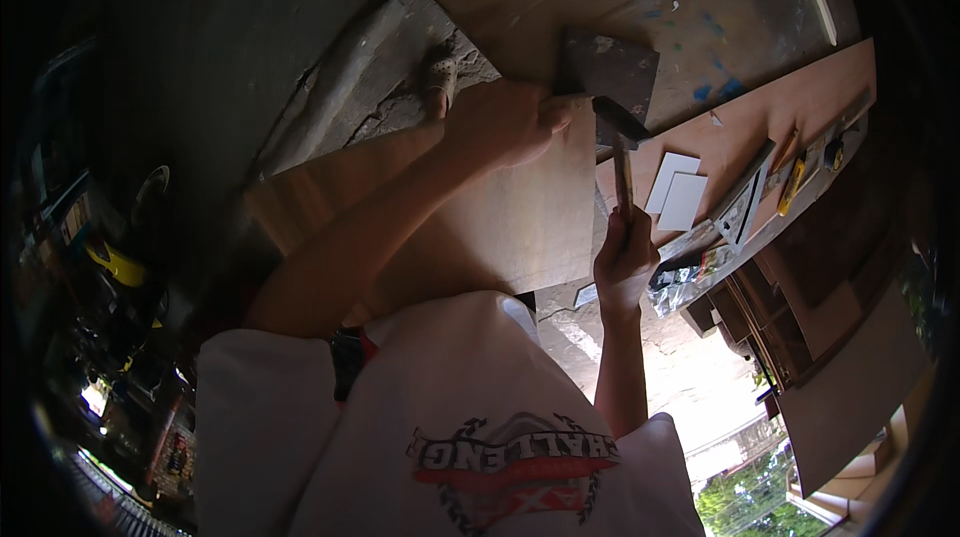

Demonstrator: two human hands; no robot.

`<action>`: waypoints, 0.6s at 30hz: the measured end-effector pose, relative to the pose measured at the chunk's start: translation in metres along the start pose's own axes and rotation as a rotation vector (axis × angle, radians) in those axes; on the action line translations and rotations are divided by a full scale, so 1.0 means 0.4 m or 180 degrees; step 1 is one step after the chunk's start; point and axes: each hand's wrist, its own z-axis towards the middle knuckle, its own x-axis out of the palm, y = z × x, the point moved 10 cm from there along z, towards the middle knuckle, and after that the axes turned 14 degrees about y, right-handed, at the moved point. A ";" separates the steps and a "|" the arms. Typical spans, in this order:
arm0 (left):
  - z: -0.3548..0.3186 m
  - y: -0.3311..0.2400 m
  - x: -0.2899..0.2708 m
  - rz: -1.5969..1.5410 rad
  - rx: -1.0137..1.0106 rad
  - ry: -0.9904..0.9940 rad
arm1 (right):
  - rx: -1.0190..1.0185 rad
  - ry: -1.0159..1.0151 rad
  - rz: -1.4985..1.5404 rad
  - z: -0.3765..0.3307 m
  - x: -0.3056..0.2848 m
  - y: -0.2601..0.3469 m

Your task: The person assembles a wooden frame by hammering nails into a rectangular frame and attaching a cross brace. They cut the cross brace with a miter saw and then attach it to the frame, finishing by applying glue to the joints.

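Note:
A pale wooden board [535, 212] lies tilted in front of my body. My left hand [510, 124] is closed at its far edge near the right corner, with the thumb and fingers pressed together. Whether a small piece such as a nail is also between those fingers cannot be seen. In my right hand [628, 255] is a hammer [625, 177], gripped by its wooden handle. Its dark head points up, just right of the board's corner and close to my left fingertips.
Beyond the hammer sits a dark square plate [610, 72]. A long brown panel [745, 127] at the right carries white cards [682, 199], a metal square [748, 192] and a yellow cutter [792, 187]. A foot [440, 82] shows past the board. Stacked panels [850, 387] stand lower right.

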 end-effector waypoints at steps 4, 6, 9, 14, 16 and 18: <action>-0.002 -0.003 -0.004 0.0048 0.0038 -0.0006 | -0.0333 -0.0283 -0.0073 -0.011 -0.016 0.009; 0.000 0.000 0.001 0.0020 -0.0003 0.0073 | -0.0401 -0.0233 -0.0124 -0.007 -0.009 0.006; 0.001 0.006 0.008 -0.0047 -0.0076 0.0143 | -0.0373 0.0055 -0.0278 0.016 0.011 -0.007; -0.001 0.010 0.007 -0.0016 -0.0112 0.0094 | -0.0550 -0.0134 -0.0330 0.012 -0.031 0.003; 0.000 0.009 0.006 -0.0027 -0.0115 0.0111 | -0.0649 -0.0127 -0.0350 0.011 -0.034 0.011; 0.000 0.008 0.004 0.0007 -0.0135 0.0092 | -0.0853 -0.0011 -0.0372 0.013 -0.024 0.025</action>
